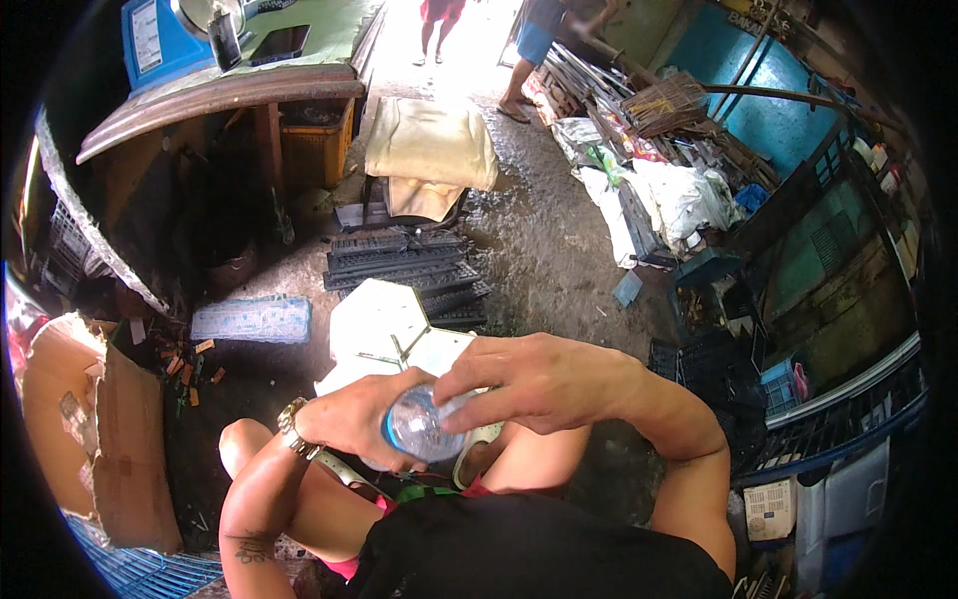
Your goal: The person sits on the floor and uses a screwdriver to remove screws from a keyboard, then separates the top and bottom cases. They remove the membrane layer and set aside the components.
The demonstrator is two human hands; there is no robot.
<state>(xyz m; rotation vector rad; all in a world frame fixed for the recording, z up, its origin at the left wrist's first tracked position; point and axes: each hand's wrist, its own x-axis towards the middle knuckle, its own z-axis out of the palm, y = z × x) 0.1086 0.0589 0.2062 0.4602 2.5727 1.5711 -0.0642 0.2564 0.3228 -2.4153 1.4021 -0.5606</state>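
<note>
A clear plastic bottle point(431, 436) with a blue band round it is held in front of my lap. My left hand point(354, 414), with a gold watch at its wrist, is wrapped round the bottle's side. From the right, my right hand point(534, 384) reaches over, its bent fingers closed at the bottle's upper end. Those fingers cover the neck, so whether a cap is on cannot be seen. Just beyond both hands lies a white angular panelled piece point(384, 329).
Stacked black keyboards point(404, 265) lie before a beige cushioned chair point(429, 150). A torn cardboard box point(120, 449) stands at left, near a pale blue slab point(251, 319). White sacks point(684, 195) and scrap line the right side. A phone point(280, 45) rests on the table. Two people stand beyond.
</note>
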